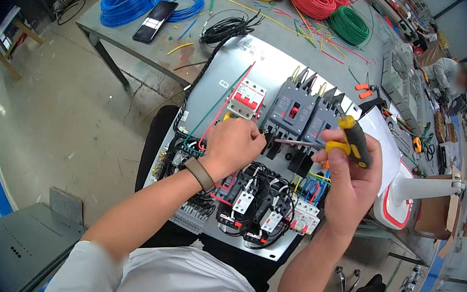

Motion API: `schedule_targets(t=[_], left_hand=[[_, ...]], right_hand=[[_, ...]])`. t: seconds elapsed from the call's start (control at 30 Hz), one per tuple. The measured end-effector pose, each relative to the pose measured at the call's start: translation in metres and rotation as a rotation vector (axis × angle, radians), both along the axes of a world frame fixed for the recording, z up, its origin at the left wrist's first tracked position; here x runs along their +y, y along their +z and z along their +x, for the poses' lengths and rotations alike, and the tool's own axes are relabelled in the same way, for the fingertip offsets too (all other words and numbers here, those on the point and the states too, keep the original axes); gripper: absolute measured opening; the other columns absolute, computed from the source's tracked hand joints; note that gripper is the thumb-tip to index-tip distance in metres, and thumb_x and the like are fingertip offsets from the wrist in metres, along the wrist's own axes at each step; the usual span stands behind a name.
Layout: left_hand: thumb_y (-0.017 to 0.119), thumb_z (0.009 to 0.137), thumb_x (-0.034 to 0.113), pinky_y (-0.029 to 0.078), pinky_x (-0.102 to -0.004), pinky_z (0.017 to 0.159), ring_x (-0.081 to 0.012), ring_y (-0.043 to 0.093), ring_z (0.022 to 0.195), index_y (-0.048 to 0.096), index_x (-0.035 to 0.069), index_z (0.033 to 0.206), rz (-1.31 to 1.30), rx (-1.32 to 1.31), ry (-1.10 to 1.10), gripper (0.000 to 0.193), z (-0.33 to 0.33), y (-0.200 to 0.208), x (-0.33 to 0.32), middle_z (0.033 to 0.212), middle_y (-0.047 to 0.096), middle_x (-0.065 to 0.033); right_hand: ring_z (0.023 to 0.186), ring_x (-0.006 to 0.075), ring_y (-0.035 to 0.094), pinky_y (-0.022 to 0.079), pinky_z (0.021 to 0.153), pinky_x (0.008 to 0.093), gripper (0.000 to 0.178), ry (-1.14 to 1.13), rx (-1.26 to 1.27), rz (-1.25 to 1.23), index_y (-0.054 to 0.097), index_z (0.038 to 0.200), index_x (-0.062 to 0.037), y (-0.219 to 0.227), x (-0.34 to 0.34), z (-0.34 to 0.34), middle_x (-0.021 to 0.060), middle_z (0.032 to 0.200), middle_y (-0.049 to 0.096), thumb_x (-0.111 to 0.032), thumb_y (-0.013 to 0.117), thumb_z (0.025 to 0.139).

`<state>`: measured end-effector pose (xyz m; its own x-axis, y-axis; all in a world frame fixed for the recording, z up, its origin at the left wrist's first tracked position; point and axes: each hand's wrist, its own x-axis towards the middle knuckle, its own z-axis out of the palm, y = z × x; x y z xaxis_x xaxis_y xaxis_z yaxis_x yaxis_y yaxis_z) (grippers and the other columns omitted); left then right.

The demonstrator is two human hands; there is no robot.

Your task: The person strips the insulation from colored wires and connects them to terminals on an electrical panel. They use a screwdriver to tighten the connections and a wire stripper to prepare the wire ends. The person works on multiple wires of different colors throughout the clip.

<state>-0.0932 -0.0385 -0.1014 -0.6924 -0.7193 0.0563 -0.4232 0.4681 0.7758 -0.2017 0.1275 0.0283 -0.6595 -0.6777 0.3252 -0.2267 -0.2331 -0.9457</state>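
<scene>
My right hand (358, 181) is closed around a screwdriver (356, 144) with a yellow and dark grey handle. Its thin shaft points left, the tip close to the fingers of my left hand (234, 146). Those fingers pinch together at the lower left of a dark grey moulded-case circuit breaker (291, 109); whatever is between them is too small to make out. The breaker is mounted on a pale metal panel (209, 86), with a second breaker (323, 121) to its right. A white breaker with red levers (247, 97) sits just beyond my left hand.
Contactors with black wiring (258, 200) and small white breakers (304, 217) line the panel's near edge. Coils of blue (127, 4), yellow, red and green wire lie on the table behind, with a phone (155, 21). A white fan (409, 194) stands right; another person (449, 75) works far right.
</scene>
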Motion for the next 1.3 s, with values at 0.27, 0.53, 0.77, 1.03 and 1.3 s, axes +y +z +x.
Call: schedule_targets(t=[0.27,0.53,0.77,1.03,1.3], left_hand=[[0.076,0.09,0.029,0.056,-0.0452,0.062,-0.0336,0.073,0.065,0.083,0.01,0.082,-0.019,-0.014,0.015,0.022,0.005,-0.002,0.002,0.069,0.073,-0.0126],[0.077,0.09,0.029,0.055,-0.0443,0.062,-0.0319,0.073,0.066,0.083,0.01,0.084,-0.007,0.018,0.017,0.021,0.005,-0.001,0.007,0.071,0.074,-0.011],[0.077,0.091,0.028,0.055,-0.0436,0.062,-0.0303,0.073,0.064,0.082,0.009,0.084,0.007,0.013,0.007,0.02,0.006,0.0,0.006,0.069,0.073,-0.0106],[0.077,0.091,0.029,0.055,-0.0439,0.062,-0.0309,0.073,0.066,0.081,0.009,0.085,0.023,0.011,0.011,0.021,0.005,-0.001,0.005,0.07,0.073,-0.0108],[0.076,0.09,0.023,0.058,-0.0488,0.069,-0.0373,0.074,0.075,0.081,0.007,0.084,0.051,0.058,0.009,0.018,0.005,0.0,0.006,0.077,0.076,-0.0151]], right_hand=[[0.106,0.0131,0.069,0.056,0.092,0.0281,0.031,0.055,0.055,0.091,0.06,0.128,0.0006,-0.031,-0.025,0.002,0.0094,0.119,0.073,0.003,0.074,0.101],[0.109,0.0119,0.067,0.055,0.093,0.028,0.029,0.051,0.079,0.098,0.06,0.128,0.0007,-0.037,-0.026,-0.001,0.0088,0.12,0.07,-0.002,0.075,0.103],[0.103,0.0109,0.064,0.054,0.089,0.0279,0.031,0.021,0.122,0.14,0.063,0.128,0.001,-0.047,-0.033,-0.004,0.0047,0.114,0.068,-0.003,0.078,0.101],[0.094,0.0143,0.067,0.055,0.084,0.0305,0.03,0.016,0.246,0.201,0.065,0.126,0.0001,-0.05,-0.035,-0.001,0.0086,0.109,0.07,-0.01,0.079,0.101],[0.089,0.0162,0.069,0.055,0.081,0.0314,0.025,0.009,0.285,0.258,0.068,0.122,-0.0005,-0.043,-0.04,-0.001,0.0104,0.102,0.073,-0.012,0.077,0.101]])
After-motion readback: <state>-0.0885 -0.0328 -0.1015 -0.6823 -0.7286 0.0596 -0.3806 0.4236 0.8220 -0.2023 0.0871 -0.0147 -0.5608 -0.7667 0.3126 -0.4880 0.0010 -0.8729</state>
